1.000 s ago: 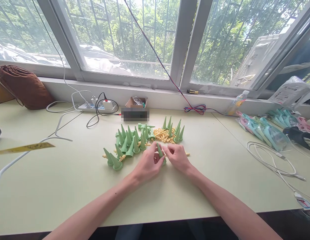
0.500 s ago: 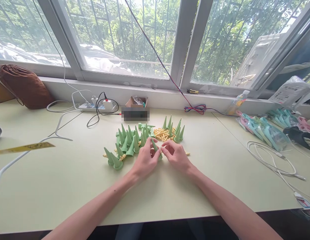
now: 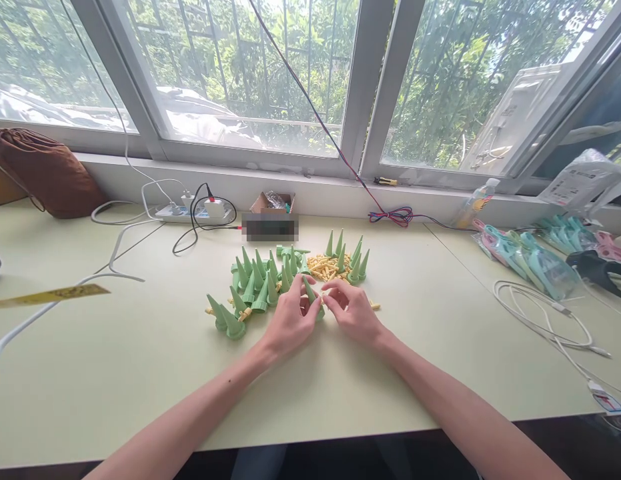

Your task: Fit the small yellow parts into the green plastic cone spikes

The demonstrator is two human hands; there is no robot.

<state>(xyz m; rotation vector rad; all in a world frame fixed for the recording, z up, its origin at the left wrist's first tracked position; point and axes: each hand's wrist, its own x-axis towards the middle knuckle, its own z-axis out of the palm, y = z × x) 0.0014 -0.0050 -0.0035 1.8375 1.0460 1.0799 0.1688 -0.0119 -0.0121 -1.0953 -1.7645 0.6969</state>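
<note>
Left hand: The left hand (image 3: 291, 319) pinches a green cone (image 3: 309, 289) between thumb and fingers, its tip pointing up and leaning leftward, just above or on the tabletop; which of the two cannot be told.
Right hand: The right hand (image 3: 357, 312), fingers curled, brings thumb and forefinger together at the held cone's side, pinching a small pale piece (image 3: 323, 301) mostly hidden by the fingertips.
Cones on the left: A cluster of green cones (image 3: 260, 295) crowds the table beyond the left hand, most upright, some tilted or lying flat; nearer the person, a front pair (image 3: 233, 327) stands side by side.
Yellow pegs: A pile of yellow pegs (image 3: 324, 268) lies beyond the hands, between the cluster and a smaller group of upright cones (image 3: 357, 261); a stray peg (image 3: 375, 306) rests just beside the right hand.
Tabletop: Across the pale table (image 3: 140, 393), a power strip (image 3: 177, 213) and a small open box (image 3: 263, 204) sit near the window wall, a brown drawstring bag (image 3: 50, 175) at far left.
Right side: A bottle (image 3: 475, 207) stands near bagged green and pink items (image 3: 535, 263) and a looped white cable (image 3: 545, 337).
</note>
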